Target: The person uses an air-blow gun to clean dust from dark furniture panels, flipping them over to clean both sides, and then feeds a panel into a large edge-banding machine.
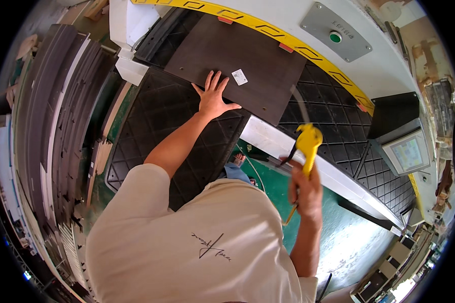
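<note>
A dark brown board (207, 48) with a small white label (239, 77) lies flat on the black gridded machine bed. My left hand (215, 98) is spread over the board's near edge, fingers stretched and pressed down, holding nothing. On the right, my right hand (306, 189) is closed round the grip of a yellow air blow gun (309, 141), raised above the bed's white edge. A thin blurred streak reaches from the gun toward the board's right corner. Below the hand hangs a short piece of yellow hose (290, 216).
A yellow-striped machine beam (268, 28) spans the far side, with a green button (335, 37) above it. At the right a screen (408, 153) juts out. Stacked dark boards (60, 101) stand at the left. Black padded table (156, 111) adjoins the bed; green floor (273, 184) shows below.
</note>
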The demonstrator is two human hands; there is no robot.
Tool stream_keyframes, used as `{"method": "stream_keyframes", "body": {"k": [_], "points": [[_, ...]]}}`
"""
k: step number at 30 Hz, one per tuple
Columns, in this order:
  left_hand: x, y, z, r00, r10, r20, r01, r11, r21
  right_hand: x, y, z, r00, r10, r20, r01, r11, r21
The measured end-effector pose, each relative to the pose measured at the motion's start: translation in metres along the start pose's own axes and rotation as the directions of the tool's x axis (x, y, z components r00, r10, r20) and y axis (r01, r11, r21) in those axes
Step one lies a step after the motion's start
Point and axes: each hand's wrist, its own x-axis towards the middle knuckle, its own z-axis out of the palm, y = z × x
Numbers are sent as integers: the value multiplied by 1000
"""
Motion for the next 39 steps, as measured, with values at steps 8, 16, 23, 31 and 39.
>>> {"method": "stream_keyframes", "body": {"k": [8, 16, 23, 31, 39], "points": [[8, 21, -6, 1000, -19, 20, 18, 999, 46, -62, 107, -39, 946, 324, 15, -323, 935, 143], [0, 7, 12, 997, 25, -76, -19, 996, 86, -96, 198, -203, 585, 148, -798, 151, 946, 286], [1, 13, 10, 1000, 19, -19, -16, 988, 155, -170, 218, -248, 173, 103, -979, 418, 893, 168], [-5, 9, 29, 988, 99, -117, -68, 969, 239, -202, 222, -136, 950, 306, 69, -313, 933, 175], [-46, 32, 61, 933, 329, -145, -302, 936, 183, -194, 243, -125, 984, 157, -79, -124, 941, 316]]}}
